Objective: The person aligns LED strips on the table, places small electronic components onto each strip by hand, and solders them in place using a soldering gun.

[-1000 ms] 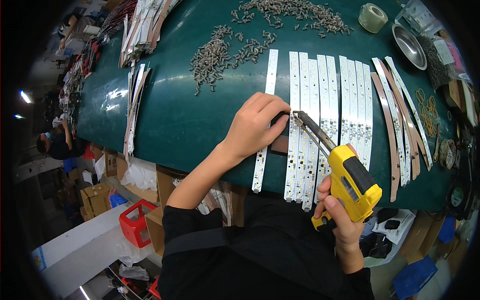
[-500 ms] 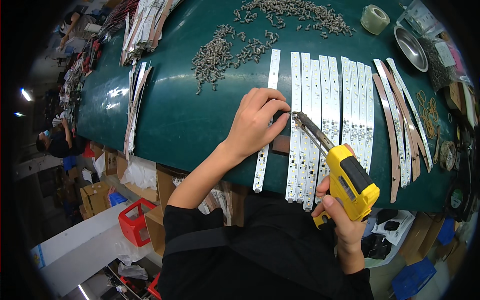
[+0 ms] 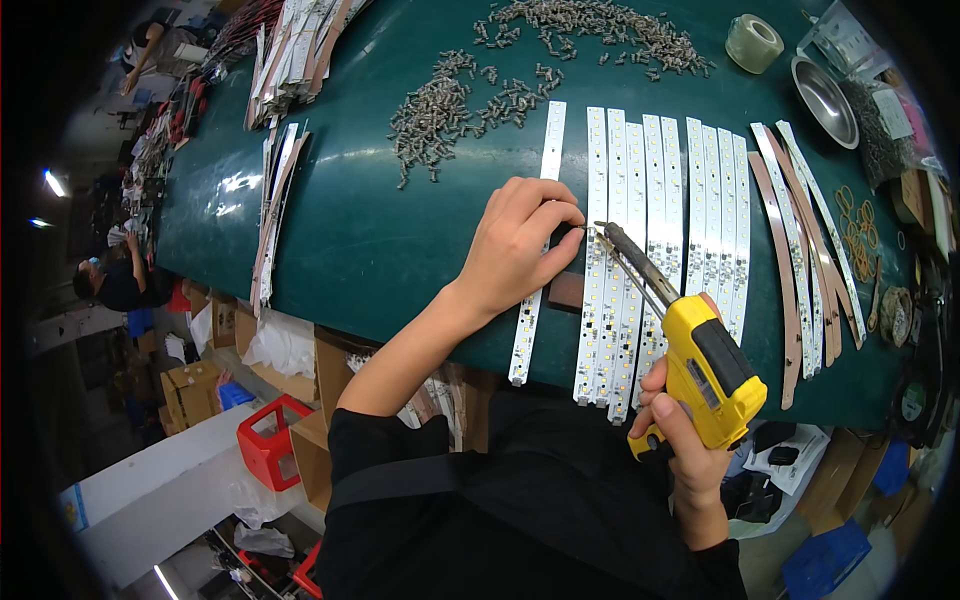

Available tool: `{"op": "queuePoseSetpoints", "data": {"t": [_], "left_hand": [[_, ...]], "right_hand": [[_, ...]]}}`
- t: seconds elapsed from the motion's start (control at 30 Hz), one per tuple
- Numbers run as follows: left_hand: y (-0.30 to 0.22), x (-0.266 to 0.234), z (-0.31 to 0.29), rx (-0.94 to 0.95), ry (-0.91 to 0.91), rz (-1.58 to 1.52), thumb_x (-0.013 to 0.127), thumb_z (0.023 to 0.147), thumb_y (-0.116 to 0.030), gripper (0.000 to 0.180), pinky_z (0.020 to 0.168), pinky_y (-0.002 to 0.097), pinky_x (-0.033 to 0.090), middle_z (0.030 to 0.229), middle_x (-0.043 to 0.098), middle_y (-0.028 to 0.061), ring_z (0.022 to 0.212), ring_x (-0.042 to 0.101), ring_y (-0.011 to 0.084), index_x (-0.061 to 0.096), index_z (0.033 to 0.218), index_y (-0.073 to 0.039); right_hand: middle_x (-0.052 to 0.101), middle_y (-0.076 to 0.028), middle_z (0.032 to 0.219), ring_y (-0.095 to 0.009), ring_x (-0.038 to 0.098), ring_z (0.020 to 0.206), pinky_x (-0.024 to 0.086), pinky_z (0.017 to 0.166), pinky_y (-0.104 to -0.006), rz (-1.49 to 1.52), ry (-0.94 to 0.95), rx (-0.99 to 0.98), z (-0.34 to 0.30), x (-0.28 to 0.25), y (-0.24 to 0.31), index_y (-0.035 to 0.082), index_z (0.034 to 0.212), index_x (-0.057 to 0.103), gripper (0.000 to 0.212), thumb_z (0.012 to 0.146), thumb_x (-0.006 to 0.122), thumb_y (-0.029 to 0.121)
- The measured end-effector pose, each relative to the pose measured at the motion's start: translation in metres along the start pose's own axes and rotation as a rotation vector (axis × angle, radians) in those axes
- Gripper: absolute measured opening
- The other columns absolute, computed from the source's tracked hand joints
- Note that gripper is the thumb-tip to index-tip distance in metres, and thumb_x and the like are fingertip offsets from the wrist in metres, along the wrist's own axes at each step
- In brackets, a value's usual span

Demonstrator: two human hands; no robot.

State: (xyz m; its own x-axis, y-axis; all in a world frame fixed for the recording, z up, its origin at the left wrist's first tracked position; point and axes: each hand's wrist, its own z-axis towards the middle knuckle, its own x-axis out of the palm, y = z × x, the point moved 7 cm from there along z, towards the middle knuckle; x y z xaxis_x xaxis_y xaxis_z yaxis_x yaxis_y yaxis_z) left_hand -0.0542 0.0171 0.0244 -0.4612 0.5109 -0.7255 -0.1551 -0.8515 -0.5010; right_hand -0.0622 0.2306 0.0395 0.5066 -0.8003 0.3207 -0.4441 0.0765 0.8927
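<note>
My left hand (image 3: 520, 238) is closed in a pinch over the LED strip boards, with a thin dark bit showing at the fingertips; the rest of what it pinches is hidden. In my right hand (image 3: 692, 452) is a yellow and black soldering gun (image 3: 708, 365), its tip close to the left fingertips. That tip is over the upper middle of the leftmost white LED strip board (image 3: 597, 160) in a side-by-side row. A single LED strip board (image 3: 526, 335) lies apart, partly under my left hand. Beside it sits a small brown block (image 3: 566, 292).
Piles of small metallic cylindrical parts (image 3: 430, 125) lie at the far side of the green table (image 3: 350, 230). To the right are loose strips (image 3: 778, 270), rubber bands (image 3: 855, 235), a metal bowl (image 3: 825, 100) and a tape roll (image 3: 753, 43). Bundled strips (image 3: 295, 55) lie at left.
The soldering gun has shifted slightly to the right, its tip now a little farther from my left fingertips. My left hand keeps its pinch in nearly the same place.
</note>
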Motion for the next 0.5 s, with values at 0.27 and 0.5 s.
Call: {"op": "queuePoseSetpoints", "data": {"t": [0.27, 0.5], "left_hand": [[0.0005, 0.0000, -0.0005, -0.001, 0.004, -0.003, 0.072, 0.070, -0.002, 0.018, 0.079, 0.0361, 0.043, 0.097, 0.060, 0.0061, 0.090, 0.056, 0.0253, 0.064, 0.086, -0.005], [0.0008, 0.0007, -0.0004, 0.007, 0.001, 0.004, 0.071, 0.070, -0.003, 0.018, 0.078, 0.0354, 0.043, 0.097, 0.059, 0.0057, 0.089, 0.055, 0.0249, 0.064, 0.086, -0.005]], "right_hand": [[0.056, -0.014, 0.095, -0.013, 0.057, 0.066, 0.053, 0.052, -0.0246, -0.021, -0.004, 0.042, 0.0004, 0.0015, -0.0014, -0.002, 0.139, 0.035, 0.061, 0.083, 0.059, 0.000], [0.057, -0.014, 0.094, -0.013, 0.057, 0.062, 0.051, 0.050, -0.0229, -0.012, -0.004, 0.037, 0.0001, 0.0006, -0.0001, -0.001, 0.136, 0.038, 0.057, 0.083, 0.059, 0.000]]}}
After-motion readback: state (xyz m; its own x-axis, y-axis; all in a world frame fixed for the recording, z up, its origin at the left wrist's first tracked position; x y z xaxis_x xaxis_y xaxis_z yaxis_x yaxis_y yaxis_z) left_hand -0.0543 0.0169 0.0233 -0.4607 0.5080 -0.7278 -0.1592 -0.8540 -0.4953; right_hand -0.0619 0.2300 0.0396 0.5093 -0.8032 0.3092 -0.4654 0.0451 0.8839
